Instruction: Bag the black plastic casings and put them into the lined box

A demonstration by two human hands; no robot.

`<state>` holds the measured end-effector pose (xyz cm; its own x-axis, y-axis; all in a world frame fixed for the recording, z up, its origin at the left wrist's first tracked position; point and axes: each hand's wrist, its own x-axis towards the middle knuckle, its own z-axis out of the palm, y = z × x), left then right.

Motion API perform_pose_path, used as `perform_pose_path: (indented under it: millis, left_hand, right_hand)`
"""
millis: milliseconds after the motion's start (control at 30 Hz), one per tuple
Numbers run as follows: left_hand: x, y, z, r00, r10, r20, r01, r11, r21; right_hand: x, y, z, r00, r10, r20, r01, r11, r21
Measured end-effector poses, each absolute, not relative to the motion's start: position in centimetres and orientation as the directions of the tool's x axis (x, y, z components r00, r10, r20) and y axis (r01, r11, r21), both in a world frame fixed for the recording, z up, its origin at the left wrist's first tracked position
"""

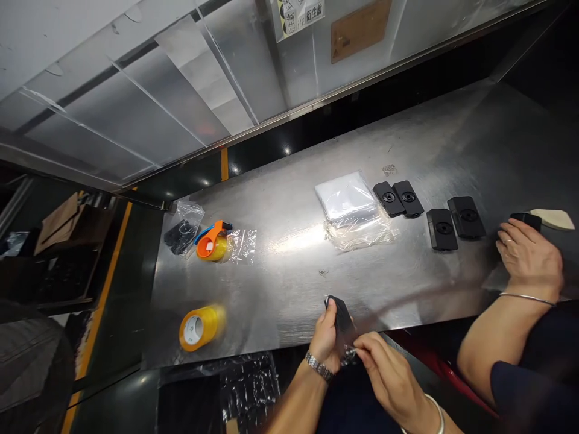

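Near the front edge of the metal table, my left hand (326, 337), with a metal watch at the wrist, is closed around a black case (342, 318), thumb along its side. My right hand (389, 377) is beside it, thumb and forefinger pinched on a bit of clear plastic film (349, 354) at the case's lower end. Whether the film wraps the whole case I cannot tell. Beyond my hands lies a stack of clear plastic bags (348, 202).
Black devices (465, 217) stand right of the bags. A co-worker's hand (529, 253) rests at the right by a black object and a cream-coloured piece (552, 219). At left are a tape roll (199, 328), an orange tape dispenser (212, 244) and a bag with black contents (181, 234).
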<state>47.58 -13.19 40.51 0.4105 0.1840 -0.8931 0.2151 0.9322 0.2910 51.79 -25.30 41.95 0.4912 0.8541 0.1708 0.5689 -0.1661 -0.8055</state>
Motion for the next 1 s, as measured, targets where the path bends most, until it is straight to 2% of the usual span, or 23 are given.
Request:
perform_pose_path:
  millis: [67,133,200,267,333,400,467,533,600,733,800,1000]
  left_hand:
    - [47.4,-13.3,39.7,0.342,0.142,-0.929,0.248,0.940,0.235]
    - [47.1,-13.5,39.0,0.281,0.155,-0.947,0.199,0.956,0.215]
    - [46.9,-13.7,38.4,0.231,0.187,-0.955,0.111,0.970,0.217]
    - [46.9,-13.8,38.0,0.193,0.195,-0.962,0.048,0.977,0.207]
    - [47.0,-13.8,37.7,0.168,0.180,-0.969,0.024,0.982,0.186]
    - [47.1,-13.4,37.7,0.154,0.150,-0.977,-0.005,0.989,0.151]
    - [47.3,-12.9,37.7,0.150,0.121,-0.981,-0.052,0.992,0.114]
    - [47.5,-12.4,37.8,0.133,0.117,-0.984,-0.110,0.989,0.102]
    - [47.7,-12.1,37.8,0.098,0.131,-0.986,-0.152,0.982,0.116]
    - [48.2,-12.2,38.0,0.083,0.126,-0.988,-0.187,0.976,0.109]
    - [48.3,-12.3,38.3,0.109,0.113,-0.988,-0.201,0.975,0.090]
    - [48.7,-12.5,39.4,0.181,0.098,-0.979,-0.279,0.959,0.045]
  right_hand:
    - [52.0,-25.3,41.6,0.388,0.913,0.128,0.679,-0.189,-0.709]
    - [52.1,-25.2,41.3,0.325,0.943,0.068,0.802,-0.237,-0.549]
    - [52.1,-25.2,41.1,0.334,0.942,0.023,0.872,-0.300,-0.388]
    - [52.0,-25.2,41.0,0.350,0.936,0.049,0.897,-0.319,-0.306]
    - [51.9,-25.3,40.8,0.356,0.924,0.139,0.897,-0.296,-0.328]
    - [51.9,-25.4,40.7,0.385,0.886,0.257,0.874,-0.261,-0.409]
    - [52.0,-25.6,40.7,0.491,0.798,0.351,0.817,-0.281,-0.503]
    - [52.1,-25.6,40.7,0.627,0.687,0.369,0.723,-0.335,-0.604]
    - [52.1,-25.4,40.7,0.672,0.670,0.316,0.657,-0.342,-0.672]
    - [51.7,-24.3,40.0,0.580,0.767,0.276,0.699,-0.295,-0.651]
    - [51.4,-23.8,39.5,0.586,0.748,0.312,0.714,-0.295,-0.635]
    - [51.1,-23.1,39.1,0.613,0.704,0.360,0.677,-0.233,-0.698]
